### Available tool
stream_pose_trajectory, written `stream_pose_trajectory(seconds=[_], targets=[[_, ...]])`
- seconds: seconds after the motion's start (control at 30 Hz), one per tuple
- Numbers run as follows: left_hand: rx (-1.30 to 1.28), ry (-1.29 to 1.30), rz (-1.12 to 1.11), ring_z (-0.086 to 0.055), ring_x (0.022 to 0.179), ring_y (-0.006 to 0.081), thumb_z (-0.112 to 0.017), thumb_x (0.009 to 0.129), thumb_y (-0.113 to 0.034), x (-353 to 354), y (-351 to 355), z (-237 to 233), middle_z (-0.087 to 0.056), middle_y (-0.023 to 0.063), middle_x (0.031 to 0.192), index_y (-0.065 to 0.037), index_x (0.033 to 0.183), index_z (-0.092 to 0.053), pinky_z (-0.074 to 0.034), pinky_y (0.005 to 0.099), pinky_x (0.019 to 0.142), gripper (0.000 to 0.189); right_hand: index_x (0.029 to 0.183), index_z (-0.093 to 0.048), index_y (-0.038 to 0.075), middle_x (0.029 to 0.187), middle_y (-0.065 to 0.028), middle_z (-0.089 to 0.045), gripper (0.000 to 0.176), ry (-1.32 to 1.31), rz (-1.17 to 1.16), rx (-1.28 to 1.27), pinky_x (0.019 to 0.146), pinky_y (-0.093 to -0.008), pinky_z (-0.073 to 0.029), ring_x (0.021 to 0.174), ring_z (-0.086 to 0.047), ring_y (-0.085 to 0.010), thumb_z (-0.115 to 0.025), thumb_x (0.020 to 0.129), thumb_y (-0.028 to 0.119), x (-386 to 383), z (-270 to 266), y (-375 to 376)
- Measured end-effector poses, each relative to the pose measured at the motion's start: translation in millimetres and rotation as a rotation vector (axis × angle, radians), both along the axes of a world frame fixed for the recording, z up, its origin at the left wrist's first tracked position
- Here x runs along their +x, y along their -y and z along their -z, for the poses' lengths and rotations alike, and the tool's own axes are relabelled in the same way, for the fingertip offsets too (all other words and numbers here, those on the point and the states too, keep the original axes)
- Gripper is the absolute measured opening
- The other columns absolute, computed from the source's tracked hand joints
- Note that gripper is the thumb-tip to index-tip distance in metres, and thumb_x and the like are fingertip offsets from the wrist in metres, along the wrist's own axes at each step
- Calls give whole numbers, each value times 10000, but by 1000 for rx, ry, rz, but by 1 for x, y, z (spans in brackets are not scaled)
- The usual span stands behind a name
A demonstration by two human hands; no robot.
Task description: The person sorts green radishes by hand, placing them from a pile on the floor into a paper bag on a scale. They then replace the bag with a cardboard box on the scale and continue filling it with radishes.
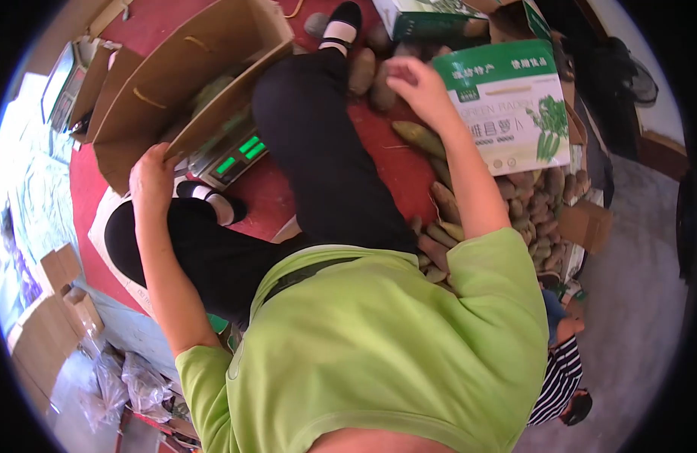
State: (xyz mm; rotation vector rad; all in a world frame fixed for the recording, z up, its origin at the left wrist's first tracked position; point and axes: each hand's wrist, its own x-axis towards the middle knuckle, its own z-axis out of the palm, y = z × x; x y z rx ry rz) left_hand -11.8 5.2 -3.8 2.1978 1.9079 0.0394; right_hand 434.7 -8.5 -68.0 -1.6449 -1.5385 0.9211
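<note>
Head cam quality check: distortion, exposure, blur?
Head view: heavy fisheye bend, black corners; left edge washed out by bright light; right hand over the vegetables slightly blurred; left hand gripping the cardboard box flap sharp; scale display glows green, digits unreadable.

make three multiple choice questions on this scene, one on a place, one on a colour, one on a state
1. Where is the left hand?
A. on a flap of the cardboard box
B. on a knee
C. flat on the floor

2. What colour are the digits on the scale?
A. red
B. green
C. blue

3. How is the cardboard box?
A. taped shut
B. open, flaps spread
C. crushed flat

Answers:
1 A, the fingers curl over the flap's edge.
2 B, the display glows green under the box.
3 B, the flaps stand apart and the inside shows.
</note>
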Motion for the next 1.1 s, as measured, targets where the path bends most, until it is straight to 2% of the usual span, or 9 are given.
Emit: stream_pose_trajectory(seconds=[0.17, 0.3, 0.4, 0.47, 0.6, 0.73, 0.8, 0.9, 1.1], targets=[[-68, 12, -40, -605, 906, 360, -619, 804, -144, -2, -3, 5, -643, 165, 927, -42, 1000, -651, -465, 433, 782, 223, 1093, -610, 64, 1007, -167, -654, 400, 505, 54, -405, 859, -410, -490, 948, -627, -345, -731, 747, 224, 77, 106, 129], [-60, 20, -48, -605, 889, 362, -625, 807, -156, -4, -3, 8, -640, 171, 914, -41, 991, -648, -464, 428, 768, 218, 1248, -530, 61, 1250, -164, -558, 642, 729, 106, -826, 960, -384, -440, 1165, -524, -333, -769, 694, 283, 89, 129, 209], [-79, 13, -61, -605, 883, 363, -624, 806, -155, -3, -3, 7, -638, 174, 908, -44, 983, -647, -466, 429, 761, 211, 1305, -493, 122, 1378, -119, -454, 744, 729, -67, -714, 1024, -445, -391, 1286, -407, -331, -776, 665, 375, 115, 168, 274], [-83, 7, -87, -606, 880, 365, -624, 804, -155, -4, -4, 8, -637, 175, 905, -45, 979, -646, -467, 430, 757, 208, 1303, -507, 184, 1425, -78, -402, 664, 861, -130, -1171, 1056, -517, -342, 1339, -339, -317, -739, 715, 388, 85, 123, 265], [-20, -8, -31, -608, 882, 360, -612, 795, -133, 1, 0, 2, -637, 167, 895, -56, 965, -651, -473, 425, 762, 190, 1152, -638, 198, 1305, -45, -537, 338, 913, -89, -1263, 985, -554, -375, 1282, -414, -276, -569, 871, 373, 105, 167, 309], [8, 39, -49, -606, 868, 361, -612, 792, -128, -1, 0, 3, -631, 164, 871, -56, 944, -656, -469, 430, 759, 173, 1016, -684, 171, 1169, -51, -628, 291, 941, -100, -1157, 929, -503, -418, 1189, -507, -280, -522, 897, 381, 99, 151, 304], [-56, 3, -61, -602, 872, 359, -627, 798, -167, 1, -1, 1, -636, 171, 896, -49, 987, -641, -463, 411, 757, 223, 903, -673, 122, 947, -82, -683, 294, 619, 113, -1118, 813, -414, -475, 949, -632, -277, -521, 912, 374, 109, 157, 305], [-36, 32, -66, -603, 868, 362, -623, 793, -155, 5, 1, -2, -631, 172, 872, -46, 938, -647, -465, 425, 755, 183, 770, -615, 64, 695, -91, -628, 366, 512, 171, -839, 636, -332, -473, 651, -615, -219, -507, 936, 372, 121, 185, 308], [-56, 40, -79, -606, 872, 364, -620, 789, -145, 2, 0, -1, -635, 173, 861, -54, 909, -653, -467, 441, 765, 154, 708, -501, 44, 577, -24, -464, 395, -180, 464, -514, 530, -286, -419, 503, -467, -123, -482, 968, 342, 90, 138, 231]])
